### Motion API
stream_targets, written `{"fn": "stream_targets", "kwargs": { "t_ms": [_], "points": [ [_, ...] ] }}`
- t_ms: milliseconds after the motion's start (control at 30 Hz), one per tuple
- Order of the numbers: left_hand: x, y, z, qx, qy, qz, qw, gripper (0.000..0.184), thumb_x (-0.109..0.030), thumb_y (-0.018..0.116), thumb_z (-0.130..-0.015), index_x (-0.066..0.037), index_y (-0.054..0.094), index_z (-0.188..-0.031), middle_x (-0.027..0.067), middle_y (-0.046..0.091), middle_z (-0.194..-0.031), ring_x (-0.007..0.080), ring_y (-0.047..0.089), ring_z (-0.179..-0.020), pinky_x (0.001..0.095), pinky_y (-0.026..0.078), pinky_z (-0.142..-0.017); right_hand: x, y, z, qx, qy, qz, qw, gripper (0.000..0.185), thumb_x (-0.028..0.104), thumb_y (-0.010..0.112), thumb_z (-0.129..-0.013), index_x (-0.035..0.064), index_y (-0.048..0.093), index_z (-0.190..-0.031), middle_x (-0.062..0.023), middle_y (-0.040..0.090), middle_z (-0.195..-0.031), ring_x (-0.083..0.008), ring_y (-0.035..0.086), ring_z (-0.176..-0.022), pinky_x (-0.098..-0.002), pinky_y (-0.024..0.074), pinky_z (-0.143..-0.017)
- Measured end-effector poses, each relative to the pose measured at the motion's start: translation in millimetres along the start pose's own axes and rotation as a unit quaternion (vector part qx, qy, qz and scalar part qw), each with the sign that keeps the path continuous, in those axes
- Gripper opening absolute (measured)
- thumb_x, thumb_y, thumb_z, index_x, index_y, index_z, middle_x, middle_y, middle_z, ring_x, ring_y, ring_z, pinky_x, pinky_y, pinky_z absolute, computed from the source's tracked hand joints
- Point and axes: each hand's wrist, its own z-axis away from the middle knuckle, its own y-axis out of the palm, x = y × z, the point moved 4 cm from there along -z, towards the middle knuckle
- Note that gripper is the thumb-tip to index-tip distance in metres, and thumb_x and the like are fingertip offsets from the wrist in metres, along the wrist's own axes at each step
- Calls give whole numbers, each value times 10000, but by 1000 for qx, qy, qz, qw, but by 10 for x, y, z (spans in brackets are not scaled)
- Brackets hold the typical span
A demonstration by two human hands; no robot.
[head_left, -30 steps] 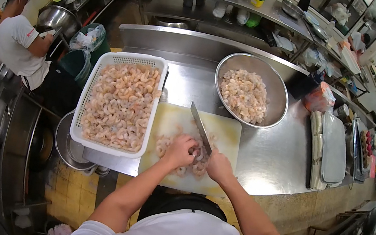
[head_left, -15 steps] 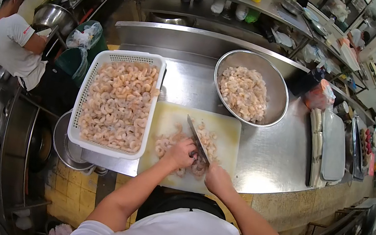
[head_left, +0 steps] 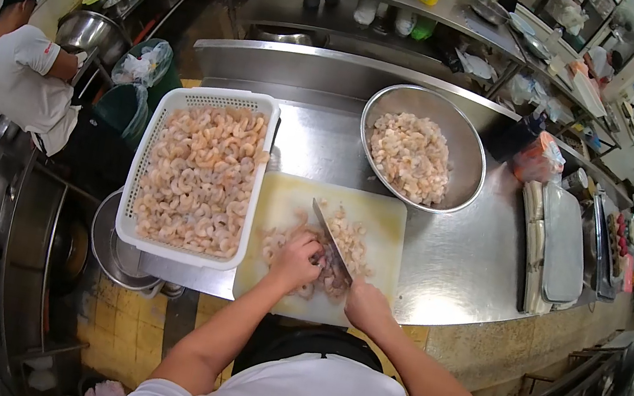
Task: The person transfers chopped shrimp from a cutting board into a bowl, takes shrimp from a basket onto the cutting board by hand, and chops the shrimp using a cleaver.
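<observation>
My right hand (head_left: 369, 306) is wrapped round the handle of a knife (head_left: 332, 240), its long blade slanting up and to the left over the cutting board (head_left: 285, 190). My left hand (head_left: 297, 261) is just left of the blade, fingers curled down on peeled shrimp; the fingertips are partly hidden. Shrimp pieces (head_left: 351, 231) lie right of the blade, and more shrimp (head_left: 272, 243) lie beside my left hand. Left of the board stands a white basket (head_left: 258, 180) heaped with peeled shrimp. Beyond the board, a steel bowl (head_left: 470, 161) holds more shrimp pieces.
The steel table (head_left: 457, 263) has a raised back edge. Folded cloths and a grey tray (head_left: 561, 247) lie at right. A metal pot (head_left: 108, 243) sits below the basket. Green bins (head_left: 125, 103) and a co-worker (head_left: 31, 79) are at left. A shelf table (head_left: 441, 9) stands behind.
My left hand has shifted slightly left, away from the blade. The knife remains in my right hand, its blade tilted a little differently. The basket and bowl stay in place.
</observation>
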Motion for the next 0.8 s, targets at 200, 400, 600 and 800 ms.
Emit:
{"fn": "stream_targets", "kwargs": {
  "t_ms": [200, 400, 600, 800],
  "points": [
    [-12, -12, 32, 11, -10, -5, 1000, 152, -80, 786, -737, -55, 691, -854, 131, 653, -911, 365, 661, -907, 468, 558, -792, 19, -151, -78, -23, -1, -20, 1000, 172, 84, 561, -961, -79, 572, -1014, -359, 703, -840, -532, 718, -820, -613, 574, -755],
    [-90, -57, 11, -7, -32, -11, 999, 148, -81, 770, -760, -63, 699, -888, 129, 700, -958, 362, 685, -904, 461, 573, -802, 197, -369, 323, 0, 9, -48, 999, 199, 109, 578, -991, -89, 554, -974, -370, 673, -785, -559, 686, -772, -632, 552, -749],
    [22, 0, 51, 8, -16, -5, 1000, 128, -68, 749, -758, -67, 705, -878, 126, 694, -923, 360, 684, -881, 452, 578, -780, 49, 68, -64, -23, -34, -28, 999, 190, 106, 568, -984, -83, 555, -984, -374, 671, -803, -558, 684, -782, -628, 548, -748],
    [-110, -112, 35, -7, -2, 1, 1000, 168, -94, 766, -746, -61, 696, -895, 123, 678, -951, 362, 675, -916, 467, 566, -814, 85, -274, -51, -32, -10, -52, 998, 192, 112, 553, -992, -79, 557, -1010, -363, 679, -812, -560, 684, -803, -625, 551, -770]
  ]
}}
